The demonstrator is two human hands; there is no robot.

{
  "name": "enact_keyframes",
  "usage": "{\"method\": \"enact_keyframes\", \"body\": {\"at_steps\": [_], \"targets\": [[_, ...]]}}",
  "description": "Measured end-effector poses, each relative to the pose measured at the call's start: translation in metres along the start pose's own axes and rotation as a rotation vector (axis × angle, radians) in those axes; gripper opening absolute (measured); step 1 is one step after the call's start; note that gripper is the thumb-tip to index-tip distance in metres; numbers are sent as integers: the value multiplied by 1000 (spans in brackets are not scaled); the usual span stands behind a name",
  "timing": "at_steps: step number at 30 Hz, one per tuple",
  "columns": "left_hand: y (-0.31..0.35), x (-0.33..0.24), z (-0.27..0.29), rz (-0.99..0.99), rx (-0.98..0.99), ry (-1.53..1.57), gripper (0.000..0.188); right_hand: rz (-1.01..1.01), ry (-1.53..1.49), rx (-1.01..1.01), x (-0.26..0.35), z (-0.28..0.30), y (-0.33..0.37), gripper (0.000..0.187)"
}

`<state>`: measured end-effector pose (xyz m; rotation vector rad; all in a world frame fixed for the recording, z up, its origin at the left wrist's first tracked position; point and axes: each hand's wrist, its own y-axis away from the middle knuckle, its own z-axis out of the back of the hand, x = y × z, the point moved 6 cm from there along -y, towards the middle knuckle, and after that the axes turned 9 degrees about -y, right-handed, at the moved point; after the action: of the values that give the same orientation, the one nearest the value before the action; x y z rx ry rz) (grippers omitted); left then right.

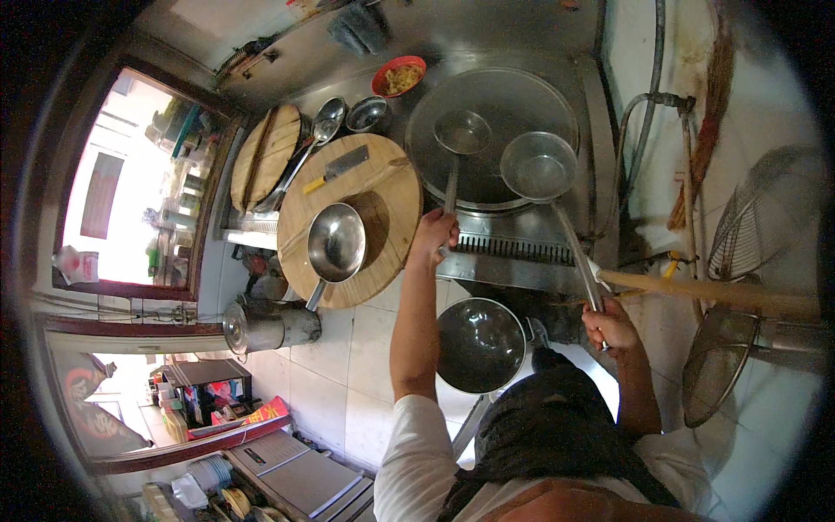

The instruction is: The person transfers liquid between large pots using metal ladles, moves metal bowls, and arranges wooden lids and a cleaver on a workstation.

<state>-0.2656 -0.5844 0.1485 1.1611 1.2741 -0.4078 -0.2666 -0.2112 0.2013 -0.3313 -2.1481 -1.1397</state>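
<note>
Head view, looking down over a steel cooking counter [522, 261]. Left hand [433, 233] near picture centre, fingers clenched around the handle of a small ladle [462, 132]; ladle bowl sat at 12 o'clock from the hand, inside the big wok [513, 96]. Right hand [611, 327] at 4 o'clock from centre, fingers grasping the long handle of a second, larger ladle [538, 165]; its bowl rested at the wok's 4 o'clock rim, just beside the small ladle.

Round wooden chopping board [383, 187] at 9 o'clock from the wok, carrying a cleaver [337, 167] and a steel ladle [335, 244] lying bowl-up. Second wooden lid [261, 157] further out at 9 o'clock, a big spoon [327, 120] across it. Red bowl [398, 76] with food at 11 o'clock of the wok, small steel bowl [367, 113] beside it.

Dark empty wok [480, 344] low, between the two forearms. Wire strainer [718, 365] at 3 o'clock, well apart. Steel pot [270, 325] at 8 o'clock
</note>
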Motion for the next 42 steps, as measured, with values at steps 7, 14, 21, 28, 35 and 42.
{"method": "enact_keyframes", "body": {"at_steps": [7,14,21,28,35,42], "targets": [[140,-62,18,-76,4,-81,9,14,28,81,-23,-7,16,12],[259,-61,41,-98,14,-232,30,-12,-6,146,-50,-36,56,12],[368,-27,75,-88,-97,-339,34,-48,40,221,-105,-71,102,13],[455,29,107,-113,-166,-454,39,-101,38,303,-185,-92,154,12],[524,85,111,-46,-305,-576,45,-186,124,363,-246,-87,192,9],[571,156,101,-20,-482,-889,50,-220,234,387,-279,-61,203,8]]}}
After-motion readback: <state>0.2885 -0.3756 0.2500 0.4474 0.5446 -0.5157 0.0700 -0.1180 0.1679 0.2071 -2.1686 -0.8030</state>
